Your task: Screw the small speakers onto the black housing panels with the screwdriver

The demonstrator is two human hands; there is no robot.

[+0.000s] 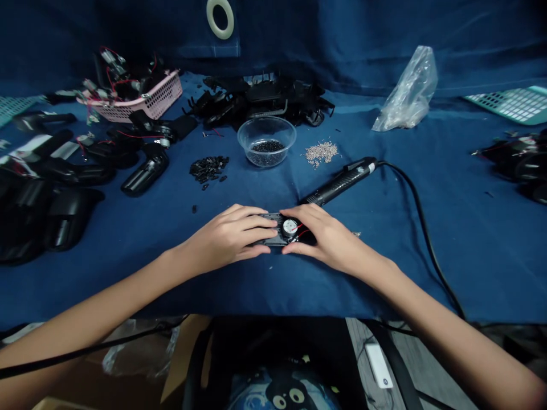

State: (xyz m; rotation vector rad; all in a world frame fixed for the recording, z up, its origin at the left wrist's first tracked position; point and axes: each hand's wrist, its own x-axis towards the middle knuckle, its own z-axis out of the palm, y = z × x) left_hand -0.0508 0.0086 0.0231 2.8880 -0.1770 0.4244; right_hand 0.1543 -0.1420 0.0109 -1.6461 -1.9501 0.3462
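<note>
A dark housing part (276, 238) with a round silver motor (289, 228) and red wires lies on the blue cloth near its front. My left hand (239, 234) lies over the part's left side, fingers on its top and thumb along the near edge. Around its right end, my right hand (318, 234) curls with fingers at the far edge and thumb at the near edge. Just beyond the right hand rests a black electric screwdriver (342, 181). Part of the housing is hidden beneath both hands.
A clear bowl (267, 136) of small black pieces stands between piles of black bits (208, 169) and screws (321, 152). Farther back are a pink basket (149, 102), black parts (265, 97) and a plastic bag (408, 94). Black housings (68, 216) crowd the left; a cable curves right.
</note>
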